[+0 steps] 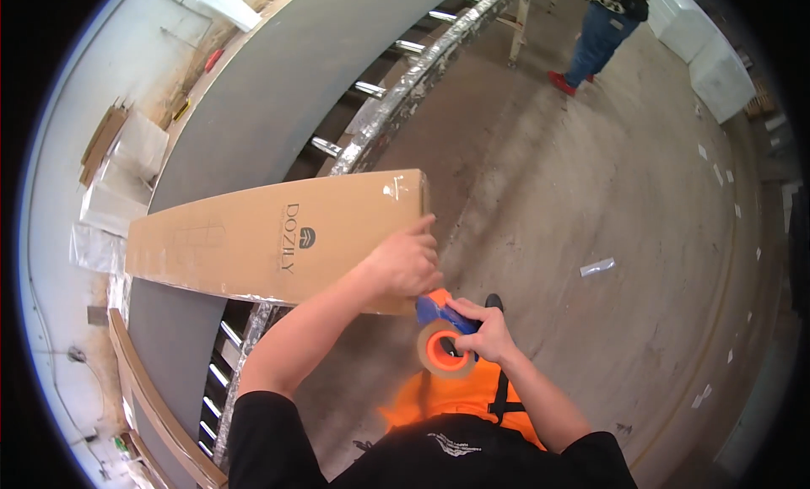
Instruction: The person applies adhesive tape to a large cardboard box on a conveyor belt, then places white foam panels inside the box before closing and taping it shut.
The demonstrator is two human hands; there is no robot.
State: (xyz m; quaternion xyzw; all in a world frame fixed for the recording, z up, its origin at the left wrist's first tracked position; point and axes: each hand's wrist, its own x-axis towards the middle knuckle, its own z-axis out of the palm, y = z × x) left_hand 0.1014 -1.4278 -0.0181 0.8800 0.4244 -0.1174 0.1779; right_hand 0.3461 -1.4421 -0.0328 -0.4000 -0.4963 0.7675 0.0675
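Observation:
A long brown cardboard box [337, 210] lies across the conveyor, its near end jutting out past the rail toward me. My left hand [407, 259] is at that end, its fingers curled over the edge and the index finger stretched further along. What the fingertips touch on the end face is hidden. In my right hand [487, 327] is a blue and orange tape dispenser [451, 318], gripped by its handle. It carries a tape roll [429, 358] with an orange core. The dispenser's front is close against the box end, just below my left hand.
The conveyor has a grey belt [278, 67], metal rollers [369, 89] and a wrapped side rail [396, 109]. More cardboard [156, 396] stands at the lower left. A person [601, 33] in jeans stands far off, near white wrapped blocks [717, 71]. A tape scrap [597, 267] lies on the floor.

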